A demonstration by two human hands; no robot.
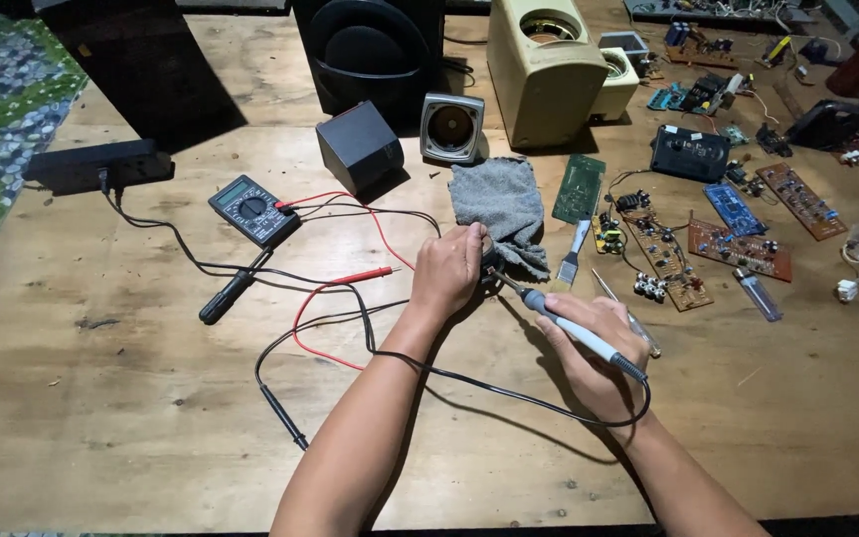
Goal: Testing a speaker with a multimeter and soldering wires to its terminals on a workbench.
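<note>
My right hand [594,348] grips a grey-handled soldering iron [574,328], its tip pointing up-left toward a small dark part [492,268]. My left hand [446,270] is closed over that part on the wooden table [131,398], next to a grey cloth [501,204]. Most of the part is hidden under my fingers. The iron's black cord [509,393] loops under my right wrist and crosses my left forearm.
A multimeter [254,210] with red and black probe leads [350,280] lies left. Speakers [545,68], a black cube [358,145], a power strip [96,164], several brown circuit boards [738,249], a brush [571,257] and a lighter [756,294] surround the work spot.
</note>
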